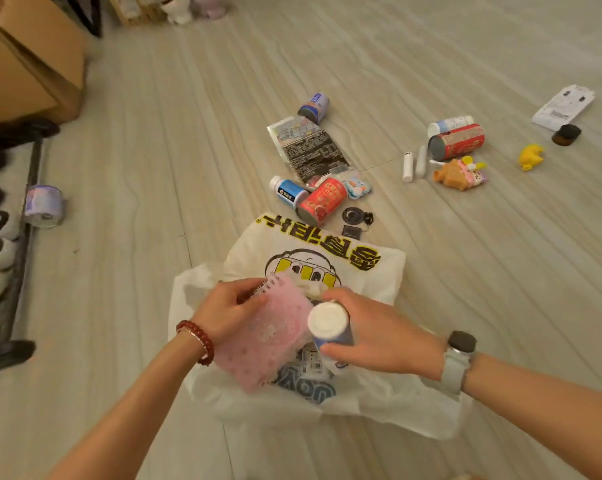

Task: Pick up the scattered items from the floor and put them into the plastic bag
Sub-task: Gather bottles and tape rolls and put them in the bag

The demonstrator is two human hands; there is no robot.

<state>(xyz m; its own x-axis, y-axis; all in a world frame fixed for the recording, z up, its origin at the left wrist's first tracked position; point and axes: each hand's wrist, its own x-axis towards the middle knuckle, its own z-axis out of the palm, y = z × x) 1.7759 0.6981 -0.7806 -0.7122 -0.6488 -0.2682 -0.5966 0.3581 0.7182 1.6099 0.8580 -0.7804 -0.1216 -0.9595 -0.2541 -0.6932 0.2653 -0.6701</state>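
Observation:
A white plastic bag with yellow and black print lies on the floor below me. My left hand grips a pink spiral notebook over the bag's mouth. My right hand holds a white-capped blue bottle beside the notebook. Beyond the bag lie a red can, a blue-labelled bottle, a dark printed packet, a small black round item and a blue-and-white can. To the right lie another red can, two white tubes, an orange toy and a yellow toy.
A cardboard box stands at the back left. A black shoe rack with shoes runs along the left edge, with a tape roll by it. A white paper packet and a dark jar lie at the far right.

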